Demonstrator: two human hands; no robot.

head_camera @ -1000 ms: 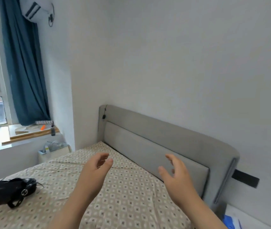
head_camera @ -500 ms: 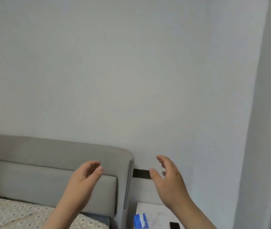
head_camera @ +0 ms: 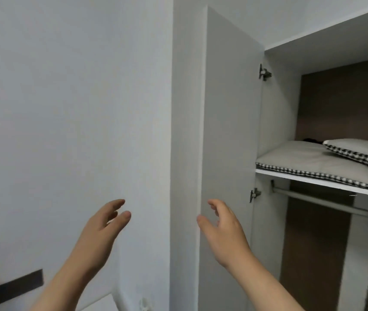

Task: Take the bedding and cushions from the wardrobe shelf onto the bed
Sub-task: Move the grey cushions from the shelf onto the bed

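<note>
A pale grey cushion (head_camera: 308, 161) with a black-and-white checked edge lies flat on the white wardrobe shelf (head_camera: 295, 175) at the right. A second cushion (head_camera: 362, 149) of the same kind rests tilted on top of it, cut off by the frame edge. Something dark sits behind them, too hidden to name. My left hand (head_camera: 101, 232) and my right hand (head_camera: 224, 232) are held out low in the middle, fingers apart, holding nothing. Both are well left of and below the shelf. The bed is out of view.
The wardrobe's white door (head_camera: 230, 131) stands open, edge toward me, just beyond my right hand. A metal hanging rail (head_camera: 326, 202) runs under the shelf. A white wall (head_camera: 73, 108) fills the left, with a dark strip (head_camera: 10, 288) at the bottom left.
My view has swung right, from the bed and headboard past the bare wall to the open wardrobe. Both hands stay raised and apart with nothing in them.
</note>
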